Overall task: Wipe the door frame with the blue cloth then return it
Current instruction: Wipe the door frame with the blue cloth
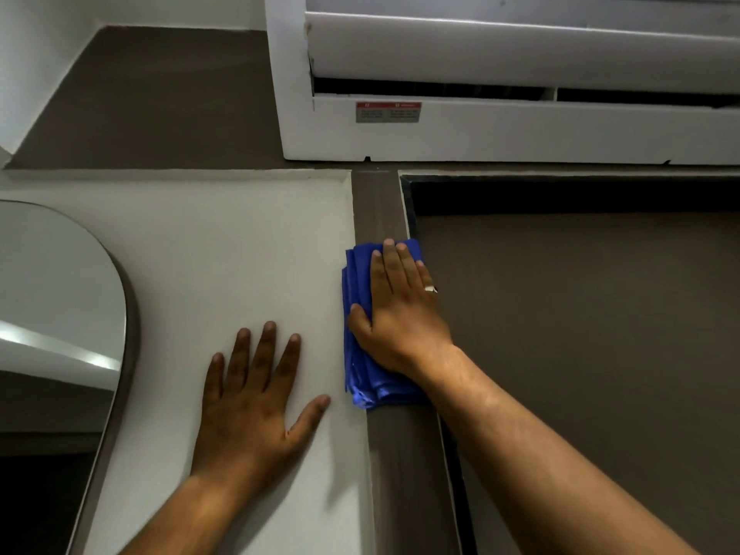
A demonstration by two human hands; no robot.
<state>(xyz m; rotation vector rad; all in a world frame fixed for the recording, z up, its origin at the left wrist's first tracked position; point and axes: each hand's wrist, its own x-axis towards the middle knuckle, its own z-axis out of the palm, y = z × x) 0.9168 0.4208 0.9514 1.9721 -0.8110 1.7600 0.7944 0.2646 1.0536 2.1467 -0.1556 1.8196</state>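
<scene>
A folded blue cloth (358,370) lies flat against the dark brown upright of the door frame (378,206), near its top corner. My right hand (400,314) presses on the cloth with fingers together and pointing up; a ring shows on one finger. Only the cloth's left edge and lower end stick out from under the hand. My left hand (256,398) rests flat on the white wall (224,242) left of the frame, fingers spread, holding nothing. The brown door (580,334) fills the space right of the frame.
A white air conditioner (500,126) hangs just above the frame's top. A rounded mirror (52,314) with a dark rim is mounted on the wall at the far left. A brown wall band (160,106) runs above the white wall.
</scene>
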